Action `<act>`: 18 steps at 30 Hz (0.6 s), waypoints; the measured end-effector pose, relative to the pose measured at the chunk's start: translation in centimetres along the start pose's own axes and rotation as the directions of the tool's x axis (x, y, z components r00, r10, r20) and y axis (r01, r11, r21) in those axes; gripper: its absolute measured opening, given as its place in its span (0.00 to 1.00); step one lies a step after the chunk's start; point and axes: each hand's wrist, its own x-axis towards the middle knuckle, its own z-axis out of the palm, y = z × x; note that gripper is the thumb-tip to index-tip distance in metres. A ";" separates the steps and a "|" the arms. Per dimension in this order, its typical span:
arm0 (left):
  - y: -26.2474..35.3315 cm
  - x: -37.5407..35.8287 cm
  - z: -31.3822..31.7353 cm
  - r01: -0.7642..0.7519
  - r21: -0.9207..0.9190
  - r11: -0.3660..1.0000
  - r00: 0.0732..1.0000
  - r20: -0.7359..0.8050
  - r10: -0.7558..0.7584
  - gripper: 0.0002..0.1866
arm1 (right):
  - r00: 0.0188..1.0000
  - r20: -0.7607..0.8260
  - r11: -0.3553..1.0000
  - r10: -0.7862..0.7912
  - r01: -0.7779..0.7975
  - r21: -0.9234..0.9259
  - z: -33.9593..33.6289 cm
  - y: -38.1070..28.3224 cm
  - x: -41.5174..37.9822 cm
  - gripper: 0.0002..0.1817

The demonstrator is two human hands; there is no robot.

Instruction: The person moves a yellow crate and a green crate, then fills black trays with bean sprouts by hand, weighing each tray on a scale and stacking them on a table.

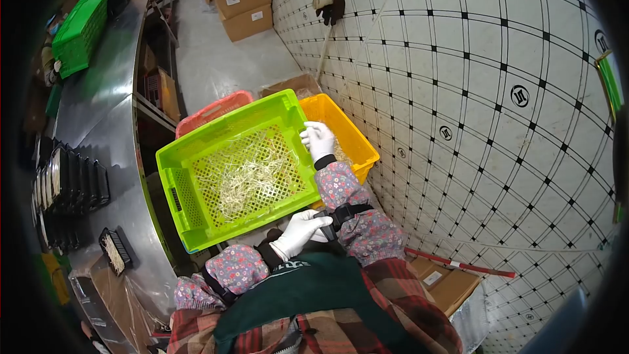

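Crate (229, 128) of strands (252, 178) lies just left of the right hand (318, 141), curled at its rim; I cannot tell if it grips. Nearer, the left hand (298, 235) grasps a strap (359, 209) on the right sleeve (373, 235). A right-hand knock could jolt the crate, spilling strands toward the bin (363, 154) beside that hand.

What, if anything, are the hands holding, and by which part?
Left hand seems to pinch the end of the black strap on the right sleeve; right hand is at the green crate rim, grip unclear.
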 end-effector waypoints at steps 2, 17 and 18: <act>0.2 -0.8 0.0 -0.002 -0.016 1.000 1.000 -0.002 0.001 0.07 | 0.955 -0.151 0.948 0.255 -0.216 0.233 -0.6 -2.2 0.6 0.12; -1.7 -2.8 -3.8 0.206 0.218 0.954 0.978 -0.009 -0.209 0.10 | 0.960 0.064 0.777 -0.273 0.260 -0.573 0.0 5.6 -7.2 0.10; -1.8 -2.7 -4.2 0.265 0.310 0.913 0.961 -0.005 -0.277 0.14 | 0.878 0.247 0.511 -0.411 0.446 -0.735 0.5 3.7 -8.2 0.10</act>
